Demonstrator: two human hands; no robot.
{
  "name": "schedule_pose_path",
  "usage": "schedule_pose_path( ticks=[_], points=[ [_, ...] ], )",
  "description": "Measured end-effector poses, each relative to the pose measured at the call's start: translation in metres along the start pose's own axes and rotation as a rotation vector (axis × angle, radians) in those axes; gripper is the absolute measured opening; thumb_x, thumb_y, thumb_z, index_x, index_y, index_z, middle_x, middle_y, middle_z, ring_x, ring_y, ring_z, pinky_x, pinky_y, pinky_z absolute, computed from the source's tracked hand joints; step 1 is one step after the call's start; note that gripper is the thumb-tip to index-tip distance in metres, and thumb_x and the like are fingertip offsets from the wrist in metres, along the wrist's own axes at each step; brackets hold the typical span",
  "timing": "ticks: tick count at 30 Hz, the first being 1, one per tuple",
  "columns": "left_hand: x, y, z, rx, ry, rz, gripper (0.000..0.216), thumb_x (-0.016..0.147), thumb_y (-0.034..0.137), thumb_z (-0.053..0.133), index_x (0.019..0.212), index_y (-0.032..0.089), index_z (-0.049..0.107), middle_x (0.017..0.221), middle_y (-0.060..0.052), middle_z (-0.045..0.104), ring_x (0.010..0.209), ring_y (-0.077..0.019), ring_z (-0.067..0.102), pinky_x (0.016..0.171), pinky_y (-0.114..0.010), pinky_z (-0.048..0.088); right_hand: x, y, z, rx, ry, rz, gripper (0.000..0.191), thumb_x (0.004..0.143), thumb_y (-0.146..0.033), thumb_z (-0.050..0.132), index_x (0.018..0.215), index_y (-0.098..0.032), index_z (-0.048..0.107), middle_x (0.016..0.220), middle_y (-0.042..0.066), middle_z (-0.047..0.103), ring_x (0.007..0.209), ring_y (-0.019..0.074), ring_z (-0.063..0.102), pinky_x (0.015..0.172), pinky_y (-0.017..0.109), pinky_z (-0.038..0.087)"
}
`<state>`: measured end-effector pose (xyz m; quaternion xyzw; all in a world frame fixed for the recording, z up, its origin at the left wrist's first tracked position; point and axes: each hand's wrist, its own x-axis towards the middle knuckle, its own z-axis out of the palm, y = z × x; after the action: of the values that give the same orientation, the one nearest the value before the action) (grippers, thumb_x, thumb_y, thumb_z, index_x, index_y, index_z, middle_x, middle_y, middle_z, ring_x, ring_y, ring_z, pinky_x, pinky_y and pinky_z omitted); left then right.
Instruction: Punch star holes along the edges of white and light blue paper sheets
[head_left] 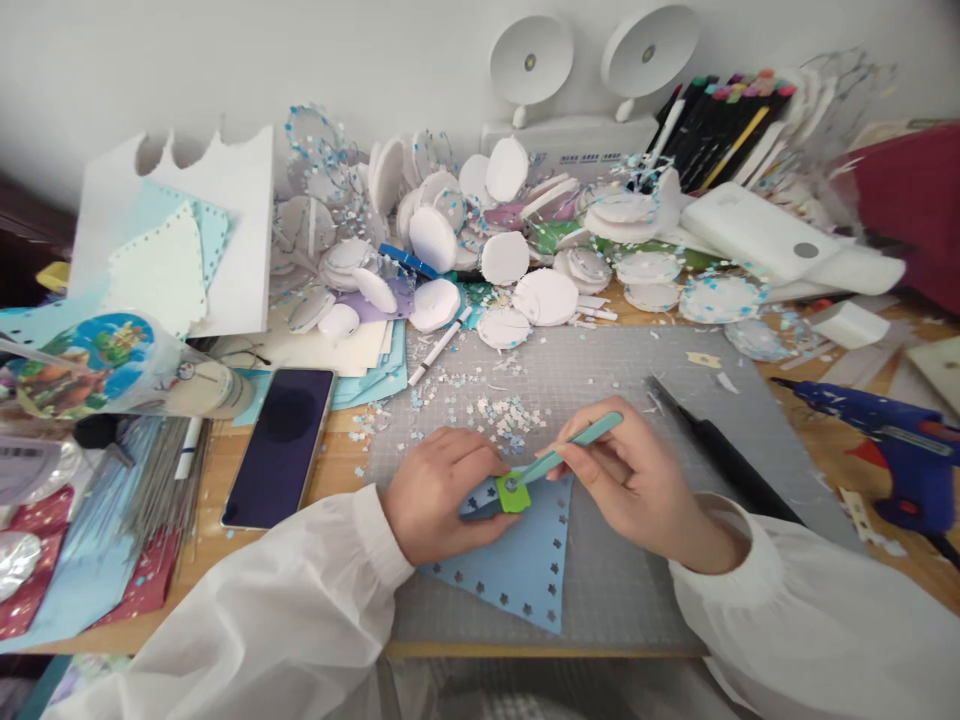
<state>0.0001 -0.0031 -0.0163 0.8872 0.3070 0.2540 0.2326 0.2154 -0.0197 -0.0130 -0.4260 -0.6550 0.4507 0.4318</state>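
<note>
My left hand [446, 490] is closed around a small craft punch [513, 492], whose bright green face shows between thumb and fingers. In my right hand [630, 475] is a pair of teal tweezers [577, 444], pinched between thumb and fingers with its tip at the middle of the green face. Under the punch lies a sheet of light blue paper [517, 575], with flower-shaped holes along its edges. Tiny white and blue flower cutouts [491, 415] are scattered just beyond my left hand. The grey cutting mat [622, 590] is beneath it all.
A phone [279, 448] lies left of the mat. To the right are a black-handled craft knife [739, 465] and a blue glue gun [900, 440]. Piled white discs [431, 240] crowd the back, before a twin-headed lamp [570, 140]. A cup [202, 385] lies at left.
</note>
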Motion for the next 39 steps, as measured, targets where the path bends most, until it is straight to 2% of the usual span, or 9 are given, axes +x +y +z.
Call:
schedule_pose_path(
  ticks=[10,23,28,31,36,39],
  points=[
    [0.0,0.0,0.0,0.003,-0.007,0.005,0.024,0.077,0.033,0.066,0.091,0.015,0.057,0.088,-0.007,0.067,0.083,-0.0217,0.062,0.074,-0.034,0.044,0.01,-0.003,0.003,0.119,0.036,0.126,0.009,0.09,-0.028,0.052,0.085,-0.024,0.045,0.069,-0.002,0.055,0.058,0.0127,0.062,0.055,0.026,0.053],
    [-0.001,-0.001,0.0,0.0,-0.003,0.007,0.025,0.077,0.034,0.066,0.091,0.016,0.057,0.089,-0.007,0.067,0.084,-0.0218,0.062,0.075,-0.034,0.045,0.017,0.003,0.003,0.155,0.021,0.212,0.019,0.089,-0.035,0.053,0.08,-0.021,0.044,0.064,-0.004,0.054,0.052,0.0098,0.058,0.05,0.023,0.046],
    [0.0,-0.001,0.0,-0.002,-0.014,0.001,0.025,0.078,0.036,0.065,0.091,0.016,0.057,0.088,-0.007,0.067,0.084,-0.0217,0.062,0.075,-0.034,0.045,0.017,0.006,0.003,0.26,0.011,0.277,0.021,0.088,-0.038,0.055,0.08,-0.021,0.045,0.06,-0.005,0.052,0.05,0.0094,0.056,0.049,0.022,0.043],
    [-0.001,-0.002,0.0,-0.005,-0.011,0.005,0.025,0.077,0.035,0.065,0.091,0.016,0.057,0.088,-0.007,0.067,0.084,-0.0217,0.062,0.075,-0.034,0.044,0.016,0.011,0.002,0.323,0.065,0.282,0.018,0.088,-0.036,0.055,0.081,-0.021,0.047,0.063,-0.005,0.053,0.051,0.0093,0.056,0.049,0.023,0.044],
    [-0.001,-0.002,0.001,-0.003,-0.004,0.014,0.025,0.078,0.035,0.064,0.092,0.016,0.057,0.089,-0.007,0.067,0.083,-0.0214,0.061,0.074,-0.034,0.044,0.019,0.016,0.0,0.301,0.27,0.187,0.013,0.088,-0.033,0.057,0.088,-0.023,0.048,0.074,-0.003,0.059,0.064,0.012,0.063,0.061,0.027,0.053],
    [0.0,-0.001,0.001,0.001,0.005,0.02,0.024,0.078,0.035,0.064,0.092,0.016,0.057,0.089,-0.007,0.067,0.083,-0.0215,0.062,0.075,-0.034,0.044,0.02,0.015,0.001,0.305,0.261,0.139,0.014,0.088,-0.032,0.057,0.09,-0.024,0.046,0.084,0.0,0.063,0.073,0.0143,0.066,0.07,0.032,0.057]
  ],
)
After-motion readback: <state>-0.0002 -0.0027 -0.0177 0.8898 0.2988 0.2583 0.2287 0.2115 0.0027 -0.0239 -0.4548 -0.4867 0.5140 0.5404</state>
